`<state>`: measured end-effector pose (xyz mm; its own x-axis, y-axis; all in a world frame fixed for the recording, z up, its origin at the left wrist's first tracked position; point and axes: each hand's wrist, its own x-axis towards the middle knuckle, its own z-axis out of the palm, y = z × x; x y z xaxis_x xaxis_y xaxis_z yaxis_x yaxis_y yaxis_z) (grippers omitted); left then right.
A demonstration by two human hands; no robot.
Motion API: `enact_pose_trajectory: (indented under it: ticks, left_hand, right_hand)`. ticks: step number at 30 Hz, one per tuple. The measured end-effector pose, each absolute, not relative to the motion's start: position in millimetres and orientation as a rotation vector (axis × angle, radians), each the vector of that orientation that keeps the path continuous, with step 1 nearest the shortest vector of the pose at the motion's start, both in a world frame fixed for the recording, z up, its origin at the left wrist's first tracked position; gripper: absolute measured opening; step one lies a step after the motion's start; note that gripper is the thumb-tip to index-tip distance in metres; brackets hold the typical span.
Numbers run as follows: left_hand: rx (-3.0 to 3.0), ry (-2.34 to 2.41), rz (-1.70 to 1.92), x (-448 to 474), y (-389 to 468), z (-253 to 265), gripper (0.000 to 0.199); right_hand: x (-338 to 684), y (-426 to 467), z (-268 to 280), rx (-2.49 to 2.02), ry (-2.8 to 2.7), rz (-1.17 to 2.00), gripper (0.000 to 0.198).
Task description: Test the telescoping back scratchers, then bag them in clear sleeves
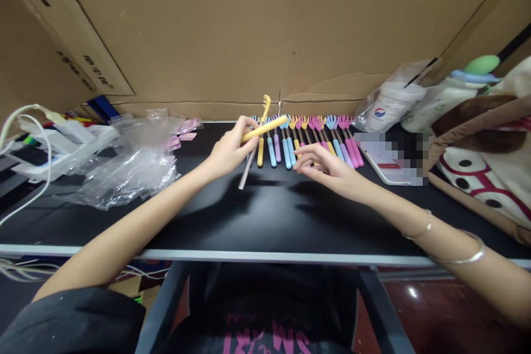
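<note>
Holding a yellow handle (265,128) and claw rod (248,168) crossed in my left hand (233,146) above the surface (257,221), probably so one grip carries both; my right hand (326,165), half-curled, seemingly empty, hovers by scratchers (287,152) lined up farther off, likely against tangling.

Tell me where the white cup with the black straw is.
In the head view, the white cup is at the back right of the black table, just beyond the phone and right of the row of claw-headed sticks.
</note>
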<state>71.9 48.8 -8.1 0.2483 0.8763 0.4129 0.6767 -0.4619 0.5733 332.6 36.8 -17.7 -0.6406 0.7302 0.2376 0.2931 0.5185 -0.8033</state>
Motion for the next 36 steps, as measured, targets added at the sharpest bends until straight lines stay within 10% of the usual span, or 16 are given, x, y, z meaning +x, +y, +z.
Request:
enact_pose_trajectory:
  ticks: [11, 36]
  left_hand:
    - [2.036, 0.997, 1.153, 122.4, 38.9, -28.3, 0.016]
    - [3.010, 1.339, 1.062, 104.9, 35.6, -21.3, 0.038]
  right_hand:
    - [292.1, 38.6, -31.7, -0.851, -1.565, 1.727, 0.031]
    - [301.9, 37.5, -27.3, -0.740, -1.698, 1.631, 0.039]
